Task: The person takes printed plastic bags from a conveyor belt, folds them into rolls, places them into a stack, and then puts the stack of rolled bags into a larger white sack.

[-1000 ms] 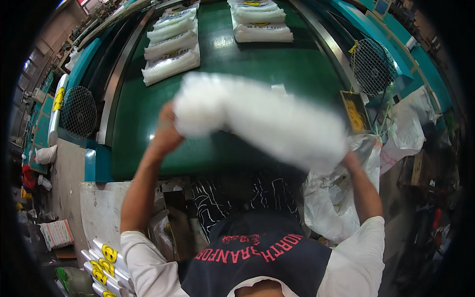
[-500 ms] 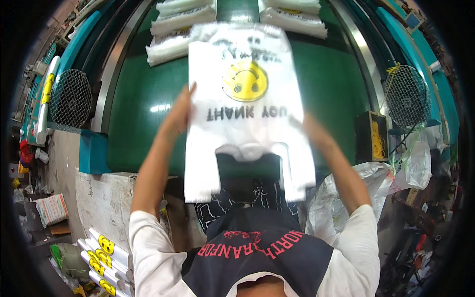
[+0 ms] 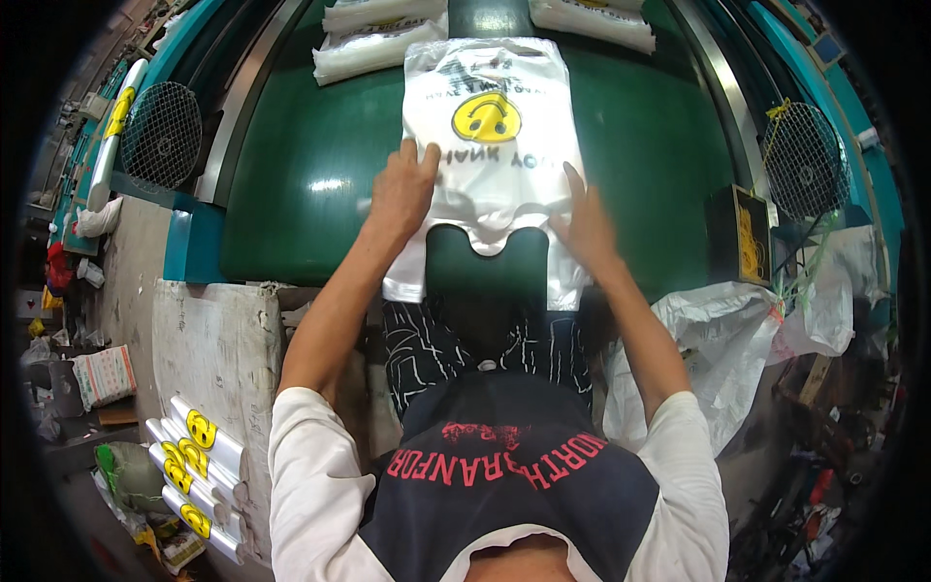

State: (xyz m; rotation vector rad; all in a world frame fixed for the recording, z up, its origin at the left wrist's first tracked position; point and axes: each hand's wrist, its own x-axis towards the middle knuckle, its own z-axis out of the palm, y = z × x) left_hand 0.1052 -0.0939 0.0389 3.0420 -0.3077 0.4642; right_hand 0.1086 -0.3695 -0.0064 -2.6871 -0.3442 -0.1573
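Note:
A stack of white plastic carrier bags with a yellow smiling face print lies flat on the dark green table, handles pointing toward me and hanging over the near edge. My left hand presses flat on the stack's left side, fingers spread. On the right side near the handle, my right hand also lies flat on it. Neither hand grips the bags.
More bundles of white bags lie at the table's far end, left and right. Round wire fan guards stand at the left and right. Rolled bags with yellow prints lie lower left; a large white sack hangs right.
The bag stack, swung through the air a second ago and held up half a second ago, now lies flat on the table with both hands pressing on it.

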